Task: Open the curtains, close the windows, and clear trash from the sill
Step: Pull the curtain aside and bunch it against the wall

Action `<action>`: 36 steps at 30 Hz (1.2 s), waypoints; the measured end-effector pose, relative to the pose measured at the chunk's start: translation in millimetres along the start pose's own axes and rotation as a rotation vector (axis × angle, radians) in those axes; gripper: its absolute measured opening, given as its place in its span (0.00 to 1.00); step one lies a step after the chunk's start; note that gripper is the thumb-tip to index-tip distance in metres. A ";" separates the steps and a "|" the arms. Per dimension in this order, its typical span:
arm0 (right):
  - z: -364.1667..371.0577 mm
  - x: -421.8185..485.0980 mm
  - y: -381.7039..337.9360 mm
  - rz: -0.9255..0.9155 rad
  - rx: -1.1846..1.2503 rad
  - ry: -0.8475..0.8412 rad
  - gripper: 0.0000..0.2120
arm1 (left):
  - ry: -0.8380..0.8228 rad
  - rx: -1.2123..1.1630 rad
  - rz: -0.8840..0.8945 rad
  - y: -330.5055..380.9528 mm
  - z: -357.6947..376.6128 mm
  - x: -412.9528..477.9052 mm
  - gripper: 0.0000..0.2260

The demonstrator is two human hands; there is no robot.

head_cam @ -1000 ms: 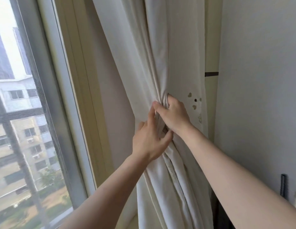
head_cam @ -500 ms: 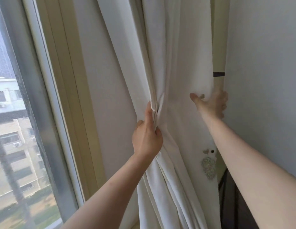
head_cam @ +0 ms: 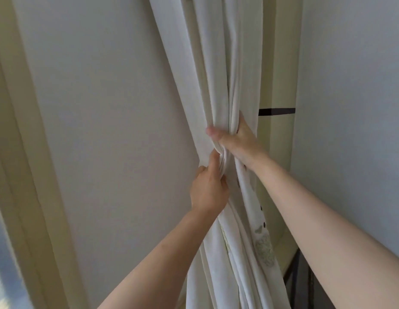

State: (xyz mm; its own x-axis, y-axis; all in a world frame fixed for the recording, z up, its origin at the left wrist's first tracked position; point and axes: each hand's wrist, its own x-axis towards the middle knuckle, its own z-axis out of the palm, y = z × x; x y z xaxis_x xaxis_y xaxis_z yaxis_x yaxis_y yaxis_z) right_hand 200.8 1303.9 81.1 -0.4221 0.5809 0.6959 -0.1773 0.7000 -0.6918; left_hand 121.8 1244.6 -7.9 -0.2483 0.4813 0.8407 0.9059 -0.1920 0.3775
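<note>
White fabric fills the middle of the view: the curtain [head_cam: 218, 70] hangs gathered into a tight bunch of folds against the wall [head_cam: 109, 108], with its top and bottom cut off by the frame edges. 2 bare hands hold it at the gather. The right hand [head_cam: 237, 141] wraps around the bundle from the right, thumb across the front and fingers hidden behind the cloth, clamped on the folds. Just below it, the left hand [head_cam: 208, 190] pinches the left side of the same bundle, fingertips tucked into the folds so their ends cannot be seen. Low on the curtain, a pale embroidered patch [head_cam: 265, 250] and a few small dark dots are too blurred to make out. At far left, the cream window frame [head_cam: 20, 175] runs diagonally, and only a blurred sliver of the glass shows at the bottom left corner. Behind the curtain on the right, a dark horizontal bar [head_cam: 276, 111] crosses a cream strip beside a grey wall. A dark object at bottom right is partly hidden by the right forearm.
</note>
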 end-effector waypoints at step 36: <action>-184.4 122.2 132.9 0.137 -1.275 0.245 0.34 | -0.262 0.197 0.056 26.9 202.8 83.6 0.36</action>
State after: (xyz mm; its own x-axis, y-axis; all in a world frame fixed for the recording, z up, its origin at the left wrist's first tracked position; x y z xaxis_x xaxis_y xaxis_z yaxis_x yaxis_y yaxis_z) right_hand 289.7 1544.5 109.7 -0.1731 0.6440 0.7452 0.8739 0.4493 -0.1852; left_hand 195.0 1453.2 -6.3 -0.1228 0.6833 0.7198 0.9708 -0.0678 0.2300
